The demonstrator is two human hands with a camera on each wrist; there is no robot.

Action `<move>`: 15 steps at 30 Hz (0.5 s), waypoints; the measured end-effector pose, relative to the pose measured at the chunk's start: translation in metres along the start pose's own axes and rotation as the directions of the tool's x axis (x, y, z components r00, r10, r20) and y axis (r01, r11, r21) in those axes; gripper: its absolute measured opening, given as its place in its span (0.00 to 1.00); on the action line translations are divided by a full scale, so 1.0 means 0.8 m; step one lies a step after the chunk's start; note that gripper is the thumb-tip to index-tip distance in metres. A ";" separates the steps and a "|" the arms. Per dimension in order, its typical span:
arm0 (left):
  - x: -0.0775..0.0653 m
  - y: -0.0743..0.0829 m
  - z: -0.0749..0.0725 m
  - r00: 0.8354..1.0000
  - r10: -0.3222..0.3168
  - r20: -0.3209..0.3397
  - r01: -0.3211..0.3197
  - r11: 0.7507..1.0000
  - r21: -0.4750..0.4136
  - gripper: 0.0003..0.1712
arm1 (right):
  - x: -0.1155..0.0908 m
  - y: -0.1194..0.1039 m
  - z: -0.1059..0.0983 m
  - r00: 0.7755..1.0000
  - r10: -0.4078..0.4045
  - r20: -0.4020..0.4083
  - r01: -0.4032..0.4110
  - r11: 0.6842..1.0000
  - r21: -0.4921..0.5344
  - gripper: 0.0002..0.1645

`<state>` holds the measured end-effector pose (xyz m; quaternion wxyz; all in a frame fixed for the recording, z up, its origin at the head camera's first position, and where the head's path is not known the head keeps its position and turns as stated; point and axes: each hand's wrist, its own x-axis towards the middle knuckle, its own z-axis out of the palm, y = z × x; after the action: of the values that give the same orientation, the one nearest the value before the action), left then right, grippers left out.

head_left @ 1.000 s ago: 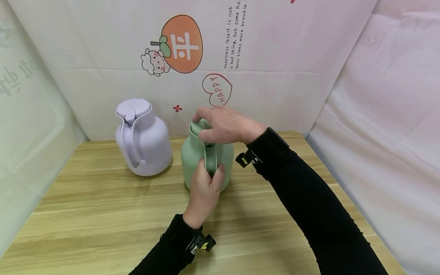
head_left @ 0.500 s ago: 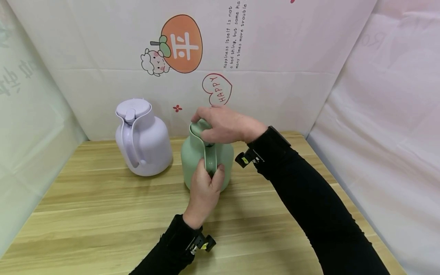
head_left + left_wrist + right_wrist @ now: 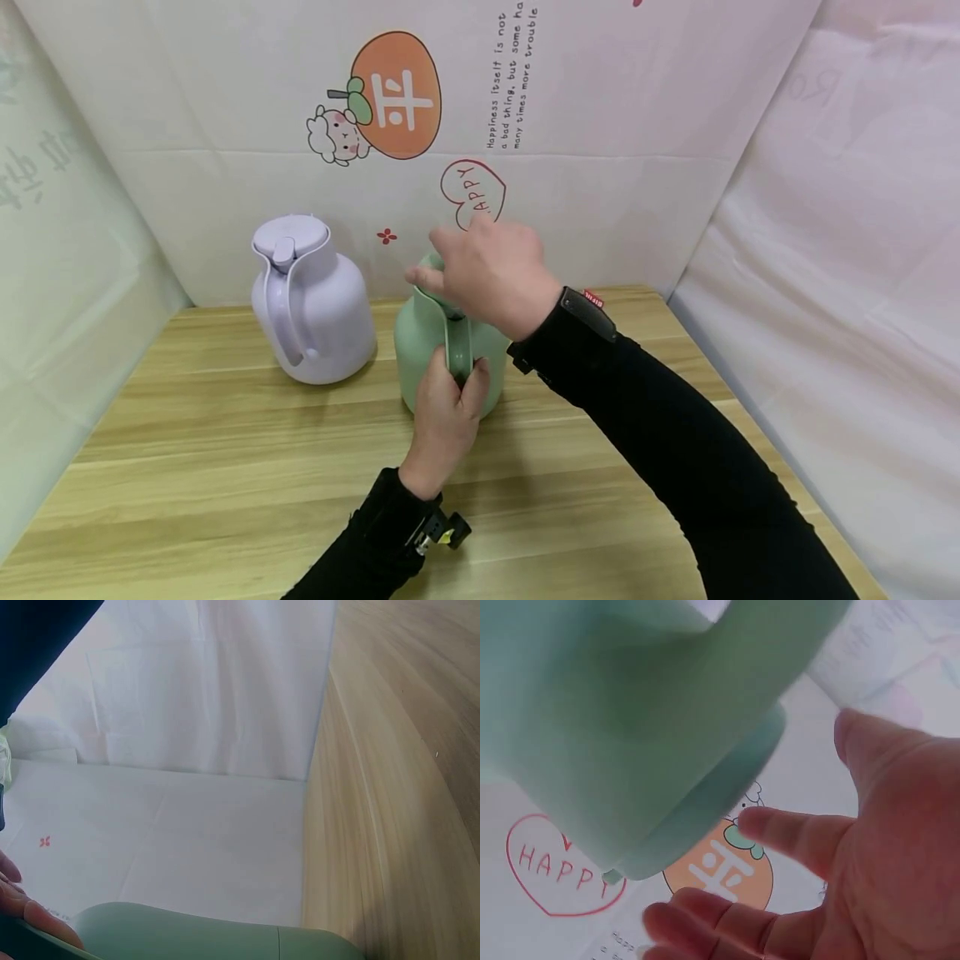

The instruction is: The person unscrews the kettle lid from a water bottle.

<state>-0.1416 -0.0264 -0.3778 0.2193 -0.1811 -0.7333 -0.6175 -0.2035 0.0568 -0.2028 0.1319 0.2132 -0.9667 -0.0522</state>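
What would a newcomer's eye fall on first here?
Probably the green jug on the wooden table, its handle gripped by the left hand, the right hand at its top. A lilac jug stands left of it. Behind them, an orange fruit print stands out on the pale backdrop.

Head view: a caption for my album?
Left hand holding a green jug, right hand over its lid, a lilac jug nearby.

Gripping with the left hand point(image 3: 442, 417), pointing the left forearm point(image 3: 367, 546) towards one o'clock. Reaching from between four and five o'clock with the right arm point(image 3: 686, 467), holding the right hand point(image 3: 498, 267) higher, spreading its fingers point(image 3: 799, 835).
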 end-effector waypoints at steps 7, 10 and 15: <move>0.000 0.000 0.000 1.000 0.011 -0.007 -0.011 1.000 0.010 0.14 | 0.001 -0.007 0.013 1.000 -0.002 -0.028 -0.001 0.994 -0.113 0.38; 0.001 -0.001 0.001 1.000 0.024 -0.006 -0.024 1.000 0.014 0.14 | 0.002 -0.007 0.015 1.000 -0.017 -0.012 0.015 0.994 -0.110 0.38; 0.002 0.000 0.001 1.000 0.028 -0.006 -0.028 0.999 0.020 0.14 | 0.004 -0.006 0.017 0.999 -0.034 -0.015 0.033 0.995 -0.097 0.36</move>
<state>-0.1431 -0.0260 -0.3770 0.2319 -0.1874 -0.7361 -0.6076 -0.2079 0.0516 -0.2158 0.1490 0.2232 -0.9582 -0.0992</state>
